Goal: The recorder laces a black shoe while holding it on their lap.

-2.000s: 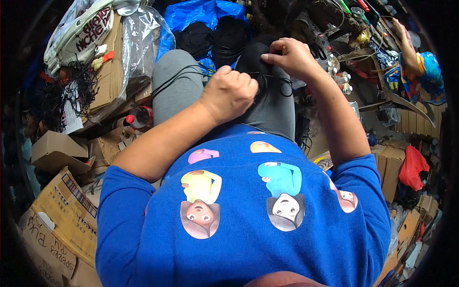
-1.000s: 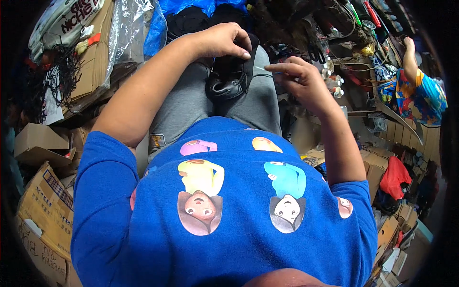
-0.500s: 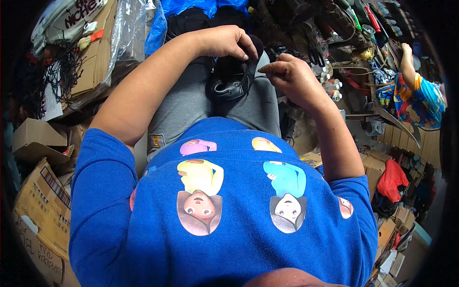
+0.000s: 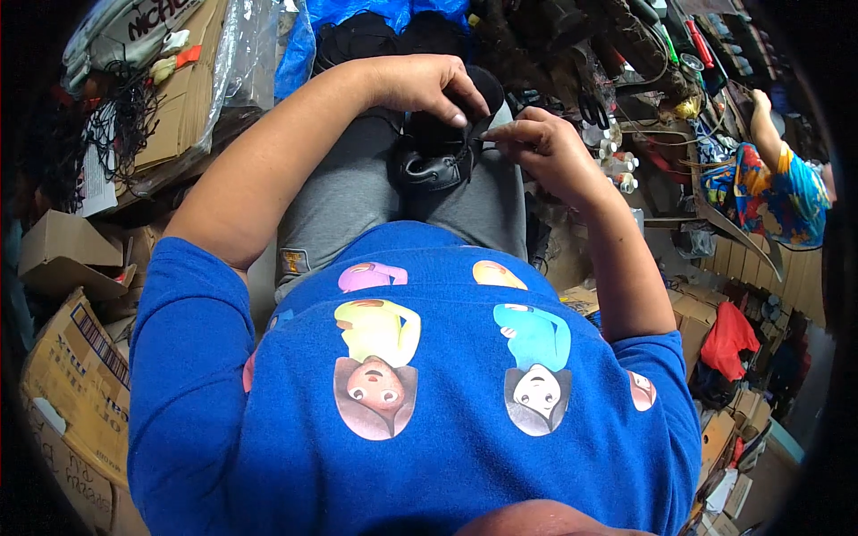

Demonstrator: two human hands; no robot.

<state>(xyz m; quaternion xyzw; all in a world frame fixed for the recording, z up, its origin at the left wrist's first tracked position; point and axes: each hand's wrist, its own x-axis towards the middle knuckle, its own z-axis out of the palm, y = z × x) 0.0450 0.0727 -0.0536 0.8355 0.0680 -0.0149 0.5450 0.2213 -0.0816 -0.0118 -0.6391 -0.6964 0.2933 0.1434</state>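
A black shoe [image 4: 432,171] lies across my lap, over my grey trousers [image 4: 331,192], its shiny rounded end toward me. My left hand [image 4: 440,87] reaches over the far part of the shoe, with thumb and fingers closed on its dark upper near the edge. From the right, my right hand [image 4: 541,143] comes up to the same edge, thumb and forefinger pinched together at the shoe's side. Whatever sits in that pinch is too small to make out. The inside of the shoe is dark, and my left hand partly covers it.
Cardboard boxes [image 4: 76,384] are stacked at the left. A bundle of black cords [image 4: 121,129] hangs at the upper left. Several small bottles [image 4: 619,163] stand right of my knee. Farther right is another person's colourful sleeve [image 4: 798,201]; a red cloth [image 4: 730,339] lies below.
My right hand's pinched fingertips have moved in to the shoe's edge. My left fingers have shifted slightly nearer along the upper, and the shoe has tilted a little.
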